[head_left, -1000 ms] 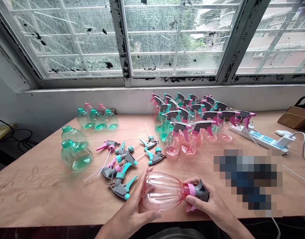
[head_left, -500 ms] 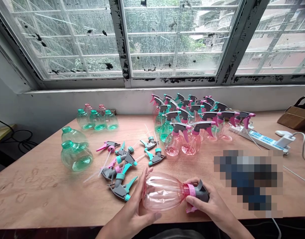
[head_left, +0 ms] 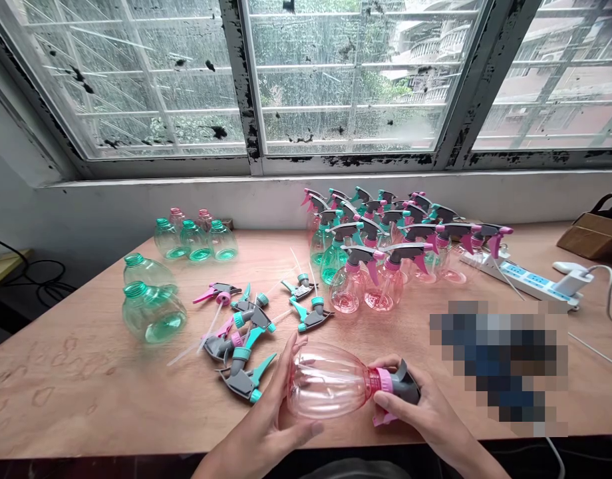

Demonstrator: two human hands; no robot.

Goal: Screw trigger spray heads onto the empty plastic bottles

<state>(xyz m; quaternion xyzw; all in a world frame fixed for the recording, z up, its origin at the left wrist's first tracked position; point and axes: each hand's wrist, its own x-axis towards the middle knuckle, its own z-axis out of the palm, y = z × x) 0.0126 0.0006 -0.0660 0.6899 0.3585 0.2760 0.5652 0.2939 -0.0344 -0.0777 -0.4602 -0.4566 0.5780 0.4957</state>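
Observation:
A clear pink spray bottle [head_left: 328, 382] lies sideways between my hands, just above the front of the table. My right hand [head_left: 418, 406] is closed around its grey and pink spray head [head_left: 403, 386] at the collar. Around the rounded base curves my left hand [head_left: 269, 399], loosely cupped; the fingers are at the far side and the thumb sits a little off the near side. Left of that hand lie several loose spray heads [head_left: 240, 376], grey with teal or pink triggers, some with thin clear tubes.
Several green bottles without heads [head_left: 153, 316] stand at the left, with more bottles [head_left: 193, 239] behind. Assembled spray bottles [head_left: 346, 289] crowd the back centre. On the right are a power strip [head_left: 530, 279], a brown box [head_left: 593, 233] and a blurred-out patch [head_left: 500, 359].
The bottle's body has shifted very slightly upward in view at its base. My left hand has moved a little with its thumb; my right hand keeps its hold on the spray head.

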